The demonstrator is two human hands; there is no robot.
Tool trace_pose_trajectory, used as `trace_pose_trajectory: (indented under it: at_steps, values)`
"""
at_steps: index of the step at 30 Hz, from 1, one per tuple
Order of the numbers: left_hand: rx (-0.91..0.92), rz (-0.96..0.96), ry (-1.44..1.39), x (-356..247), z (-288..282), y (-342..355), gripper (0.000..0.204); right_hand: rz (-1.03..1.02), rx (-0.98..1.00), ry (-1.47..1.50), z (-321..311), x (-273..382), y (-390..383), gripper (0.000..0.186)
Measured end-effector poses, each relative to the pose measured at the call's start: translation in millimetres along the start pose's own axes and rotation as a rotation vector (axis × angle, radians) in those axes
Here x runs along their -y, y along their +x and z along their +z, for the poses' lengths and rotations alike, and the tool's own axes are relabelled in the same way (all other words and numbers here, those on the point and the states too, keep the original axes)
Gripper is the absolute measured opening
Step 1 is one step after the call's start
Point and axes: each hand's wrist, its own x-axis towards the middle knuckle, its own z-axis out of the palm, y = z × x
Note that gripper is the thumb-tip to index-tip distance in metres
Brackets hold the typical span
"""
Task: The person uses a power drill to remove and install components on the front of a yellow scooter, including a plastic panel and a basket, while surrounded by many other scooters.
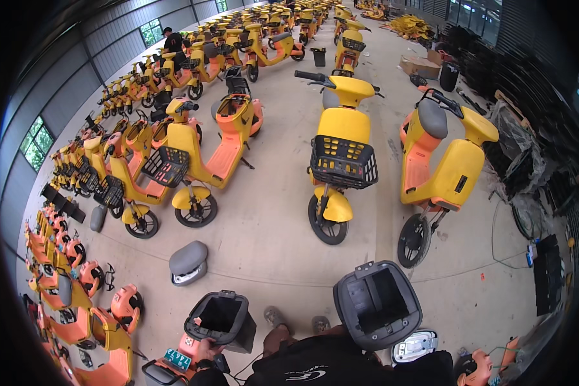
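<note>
My left hand (206, 350), with a dark band at the wrist, is closed at the near rim of a black under-seat bin (241, 334). The bin stands open-topped next to an orange scooter tail with a green plate (177, 360). A second, larger black bin (344, 315) is on my right, tilted with its opening facing up. My right sleeve reaches in behind this bin, and my right hand is hidden. A grey seat with its pale underside showing (415, 346) lies beside that bin.
Ahead stand two yellow scooters, one with a black basket (344, 162) and one turned sideways (460, 174). A loose grey seat (188, 260) lies on the floor. Rows of scooters (202, 151) fill the left. Dark parts are piled along the right wall; a person (172, 42) stands far left.
</note>
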Motion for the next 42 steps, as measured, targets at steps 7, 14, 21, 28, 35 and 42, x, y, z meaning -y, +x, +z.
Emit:
trace_pose_trajectory:
  at_steps: [7, 14, 21, 28, 35, 42]
  values:
    - [0.295, 0.536, 0.645, -72, 13, 122, 0.041, -0.025, -0.135, 0.058, 67, 78, -56, 0.027]
    - [0.4, 0.556, 1.287, -130, 66, 205, 0.063, -0.022, -0.191, 0.075, 134, 152, -82, 0.026]
    - [0.658, 0.688, 1.717, -200, 151, 248, 0.043, -0.003, -0.181, 0.102, 185, 199, -58, 0.026]
    - [0.465, 0.656, 1.744, -254, 229, 274, 0.034, 0.069, -0.116, 0.109, 235, 217, -11, 0.025]
    - [0.467, 0.742, 1.835, -304, 365, 310, 0.027, 0.166, -0.055, 0.085, 294, 229, 16, 0.025]
    - [-0.145, -0.021, 0.706, -274, 547, 353, 0.027, 0.278, -0.111, 0.074, 312, 289, 28, 0.024]
